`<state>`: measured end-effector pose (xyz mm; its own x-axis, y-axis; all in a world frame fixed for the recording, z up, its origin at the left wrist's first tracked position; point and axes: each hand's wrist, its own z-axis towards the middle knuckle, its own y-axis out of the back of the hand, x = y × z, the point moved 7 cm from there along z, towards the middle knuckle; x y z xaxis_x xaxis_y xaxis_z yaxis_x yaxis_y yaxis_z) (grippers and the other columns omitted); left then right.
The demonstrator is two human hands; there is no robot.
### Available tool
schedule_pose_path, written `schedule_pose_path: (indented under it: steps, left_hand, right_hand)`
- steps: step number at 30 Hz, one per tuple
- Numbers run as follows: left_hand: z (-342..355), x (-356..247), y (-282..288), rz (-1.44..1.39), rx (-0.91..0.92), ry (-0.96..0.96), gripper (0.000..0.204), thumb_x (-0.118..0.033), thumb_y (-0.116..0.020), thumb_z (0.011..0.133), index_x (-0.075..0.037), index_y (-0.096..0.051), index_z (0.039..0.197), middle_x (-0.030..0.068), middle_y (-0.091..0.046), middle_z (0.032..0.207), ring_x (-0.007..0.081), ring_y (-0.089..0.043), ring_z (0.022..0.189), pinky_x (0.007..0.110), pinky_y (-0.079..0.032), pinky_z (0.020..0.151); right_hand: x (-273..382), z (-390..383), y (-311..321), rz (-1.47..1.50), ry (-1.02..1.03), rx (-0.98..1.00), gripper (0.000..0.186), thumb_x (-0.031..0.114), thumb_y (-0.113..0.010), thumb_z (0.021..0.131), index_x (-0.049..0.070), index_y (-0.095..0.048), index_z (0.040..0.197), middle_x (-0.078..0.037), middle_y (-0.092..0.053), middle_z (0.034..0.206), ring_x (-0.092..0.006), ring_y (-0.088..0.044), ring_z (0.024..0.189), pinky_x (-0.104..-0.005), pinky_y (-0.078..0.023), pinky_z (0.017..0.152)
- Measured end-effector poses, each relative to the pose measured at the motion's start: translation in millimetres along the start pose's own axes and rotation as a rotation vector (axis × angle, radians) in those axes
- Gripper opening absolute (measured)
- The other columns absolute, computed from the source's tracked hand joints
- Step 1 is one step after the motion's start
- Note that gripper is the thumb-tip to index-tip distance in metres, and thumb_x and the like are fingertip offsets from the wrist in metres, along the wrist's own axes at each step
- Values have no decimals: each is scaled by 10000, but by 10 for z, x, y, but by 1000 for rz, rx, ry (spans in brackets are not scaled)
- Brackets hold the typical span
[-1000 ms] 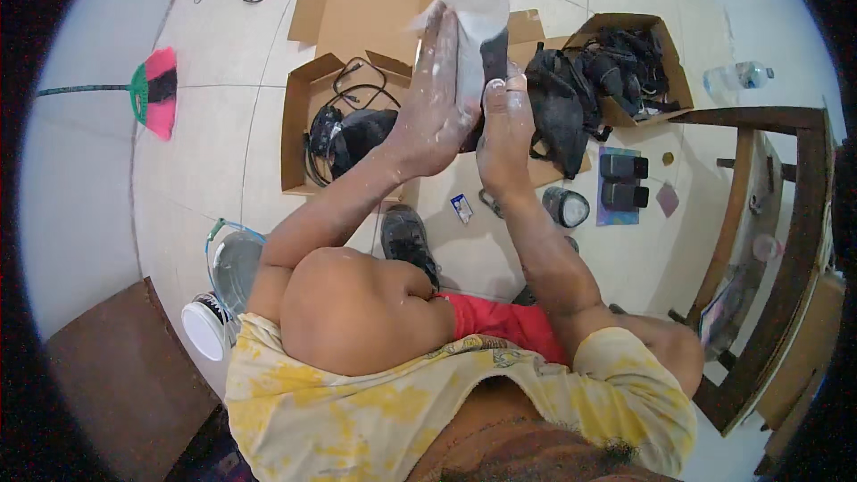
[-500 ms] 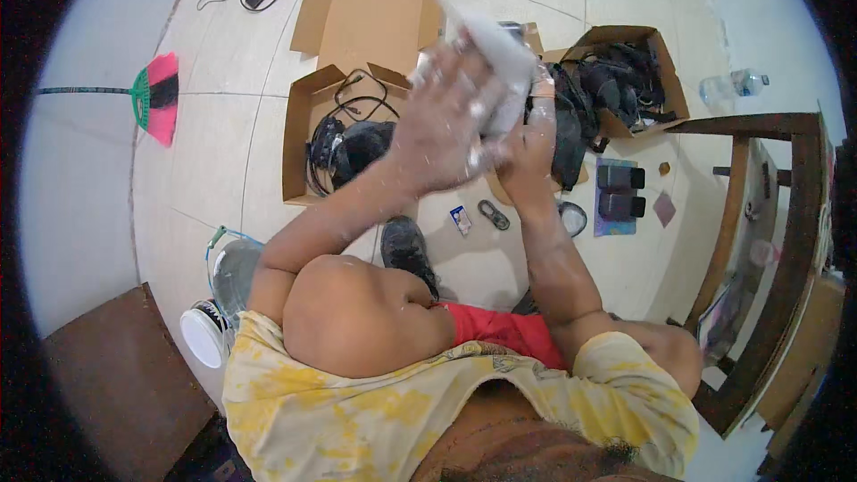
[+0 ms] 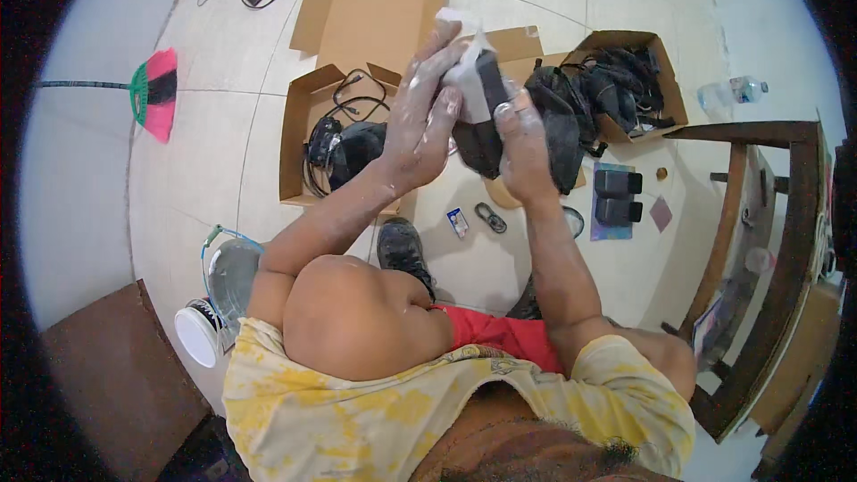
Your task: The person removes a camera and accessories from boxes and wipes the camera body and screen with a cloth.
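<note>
My left hand (image 3: 420, 125), smeared with white, presses a crumpled white cloth or tissue (image 3: 466, 87) with its fingers and thumb. The cloth lies against a dark rectangular block (image 3: 490, 76), whose exact kind I cannot make out. My right hand (image 3: 527, 147) grips the block from the right, thumb along its side and whitish marks on the fingertips. Part of the block is hidden by the cloth and fingers. Just beyond and below the hands lies black fabric (image 3: 561, 116) on the floor.
An open cardboard box (image 3: 295, 138) with black cables stands left, another box (image 3: 669, 62) with black straps right. Nearby lie a coiled black cable (image 3: 490, 218), a small card packet (image 3: 457, 223), and dark cases (image 3: 618, 196). A bucket (image 3: 234, 277) stands beside my left leg; a wooden frame (image 3: 799, 214) at right.
The white cloth, spread over the held thing before, is now bunched to the left, baring the dark block. My left hand has shifted slightly left and its fingers show more clearly.
</note>
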<state>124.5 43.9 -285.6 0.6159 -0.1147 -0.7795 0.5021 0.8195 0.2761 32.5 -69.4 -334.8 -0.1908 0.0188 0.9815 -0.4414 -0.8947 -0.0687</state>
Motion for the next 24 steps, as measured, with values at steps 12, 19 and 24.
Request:
schedule_pose_path:
  steps: [12,19,24]
  left_hand:
    - [-151,-78,-14,-253,-220,102,382,-229,-371,1047,52,-569,1214,197,-609,1268,260,-575,1183,373,-414,1037]
    - [-416,69,-205,-226,-75,159,601,-312,-349,1037,75,-251,1487,263,-311,1533,346,-305,1422,431,-240,1161]
    - [-171,202,-227,-320,121,263,1054,-743,-277,915,78,-29,1527,276,-131,1595,366,-142,1492,436,-145,1192]
  right_hand:
    - [-366,-162,-291,818,-490,-39,508,402,-470,1025,38,-452,1378,-108,-631,1144,-203,-669,954,-332,-568,827]
    - [-350,-153,-259,1052,-530,-30,523,475,-326,1043,62,-515,1302,-117,-686,1014,-234,-708,808,-368,-601,728]
    - [-213,-118,-342,1060,-424,282,512,442,-317,1056,42,-523,1300,-110,-669,1095,-209,-681,934,-351,-579,803]
